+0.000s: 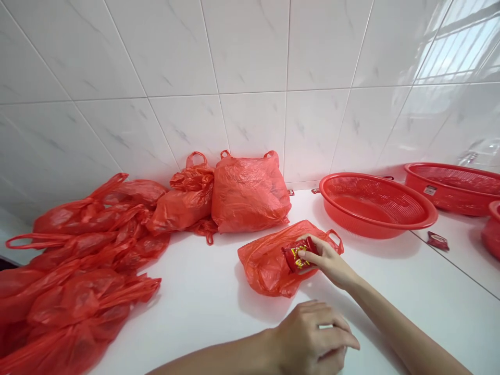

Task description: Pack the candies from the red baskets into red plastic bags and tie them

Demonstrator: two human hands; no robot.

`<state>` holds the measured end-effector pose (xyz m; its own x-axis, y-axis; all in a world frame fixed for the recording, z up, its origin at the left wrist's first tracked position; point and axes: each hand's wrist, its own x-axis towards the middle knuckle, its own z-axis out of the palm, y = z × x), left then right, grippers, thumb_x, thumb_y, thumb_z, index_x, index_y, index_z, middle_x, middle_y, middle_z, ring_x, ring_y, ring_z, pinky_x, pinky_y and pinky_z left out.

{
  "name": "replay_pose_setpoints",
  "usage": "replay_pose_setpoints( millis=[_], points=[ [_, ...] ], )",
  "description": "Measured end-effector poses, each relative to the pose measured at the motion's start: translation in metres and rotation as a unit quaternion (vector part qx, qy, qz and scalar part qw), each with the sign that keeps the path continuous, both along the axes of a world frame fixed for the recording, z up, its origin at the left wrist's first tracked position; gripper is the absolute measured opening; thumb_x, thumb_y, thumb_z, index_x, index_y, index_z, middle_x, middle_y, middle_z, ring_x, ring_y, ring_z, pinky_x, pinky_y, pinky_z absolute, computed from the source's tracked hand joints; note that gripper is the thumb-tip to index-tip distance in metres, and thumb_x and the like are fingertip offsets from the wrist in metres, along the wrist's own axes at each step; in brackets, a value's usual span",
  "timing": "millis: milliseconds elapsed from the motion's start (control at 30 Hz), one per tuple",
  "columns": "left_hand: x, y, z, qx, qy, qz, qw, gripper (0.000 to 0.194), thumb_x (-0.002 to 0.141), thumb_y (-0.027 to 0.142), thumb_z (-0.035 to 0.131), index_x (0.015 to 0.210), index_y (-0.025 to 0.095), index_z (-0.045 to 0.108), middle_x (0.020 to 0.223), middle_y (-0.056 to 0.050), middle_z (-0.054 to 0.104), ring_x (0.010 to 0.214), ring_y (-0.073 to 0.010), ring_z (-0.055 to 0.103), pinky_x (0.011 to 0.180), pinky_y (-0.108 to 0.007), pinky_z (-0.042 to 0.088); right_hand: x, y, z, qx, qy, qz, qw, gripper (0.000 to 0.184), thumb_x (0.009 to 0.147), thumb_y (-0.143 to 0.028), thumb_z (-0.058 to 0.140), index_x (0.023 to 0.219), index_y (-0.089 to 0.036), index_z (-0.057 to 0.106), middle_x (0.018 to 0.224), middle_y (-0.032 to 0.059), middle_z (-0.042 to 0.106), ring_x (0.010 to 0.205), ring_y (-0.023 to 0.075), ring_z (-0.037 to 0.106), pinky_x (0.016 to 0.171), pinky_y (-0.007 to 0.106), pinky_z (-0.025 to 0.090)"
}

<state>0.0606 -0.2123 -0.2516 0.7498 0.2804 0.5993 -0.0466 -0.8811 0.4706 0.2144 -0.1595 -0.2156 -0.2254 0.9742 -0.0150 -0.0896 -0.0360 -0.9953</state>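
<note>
My right hand [326, 260] reaches out from the lower right and pinches a small red packet with yellow lettering [296, 255]. The packet rests on a crumpled red plastic carrier bag [263, 265] lying flat on the white counter [199, 312], and my fingers hide part of it. My left hand [312, 338] sits near the bottom edge of the view, below the flat bag. Its fingers are loosely curled, and nothing shows in them.
Tied, filled red bags [250, 192] lean on the tiled wall [250, 62], with a heap of red bags [74, 297] at left. Red mesh baskets [390, 221] stand at right. A small red packet [437, 240] lies on the counter beside them.
</note>
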Motion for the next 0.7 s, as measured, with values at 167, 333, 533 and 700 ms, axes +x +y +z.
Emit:
replay_pose_setpoints(
  millis=[167,333,533,700],
  points=[
    [-0.032,0.018,0.049,-0.01,0.008,0.208,0.978,0.023,0.094,0.022,0.048,0.096,0.019,0.071,0.093,-0.007,0.074,0.084,-0.0201,0.067,0.081,-0.035,0.052,-0.003,-0.004,-0.007,-0.003,-0.007,-0.009,1.0,0.025,0.081,-0.038,0.071,0.097,-0.021,0.063,0.096,0.0023,0.073,0.09,0.021,0.068,0.082,0.035,0.057],
    [-0.059,0.057,0.051,-0.156,0.131,0.396,0.895,0.026,0.092,0.033,0.055,0.106,0.016,0.07,0.108,-0.011,0.073,0.102,-0.0274,0.068,0.094,-0.043,0.053,-0.007,-0.003,-0.015,0.03,-0.037,-0.018,0.999,0.029,0.084,-0.042,0.071,0.102,-0.02,0.064,0.107,0.0048,0.074,0.101,0.0237,0.068,0.094,0.04,0.053],
    [-0.062,0.071,0.019,-0.313,0.022,0.293,0.903,0.032,0.087,0.026,0.061,0.117,0.015,0.066,0.113,-0.01,0.075,0.103,-0.0243,0.07,0.094,-0.037,0.055,-0.01,0.001,-0.029,0.0,0.001,-0.003,1.0,0.055,0.078,-0.051,0.078,0.122,-0.024,0.061,0.118,0.0069,0.072,0.112,0.0273,0.066,0.098,0.044,0.053],
    [-0.061,0.068,0.011,-0.373,-0.053,0.233,0.897,0.017,0.087,0.025,0.06,0.098,0.016,0.071,0.1,-0.008,0.077,0.092,-0.0233,0.071,0.086,-0.035,0.055,-0.011,0.001,-0.03,-0.005,0.015,-0.009,1.0,0.055,0.076,-0.051,0.081,0.121,-0.024,0.062,0.113,0.0058,0.073,0.106,0.0257,0.068,0.094,0.041,0.054]
  ],
)
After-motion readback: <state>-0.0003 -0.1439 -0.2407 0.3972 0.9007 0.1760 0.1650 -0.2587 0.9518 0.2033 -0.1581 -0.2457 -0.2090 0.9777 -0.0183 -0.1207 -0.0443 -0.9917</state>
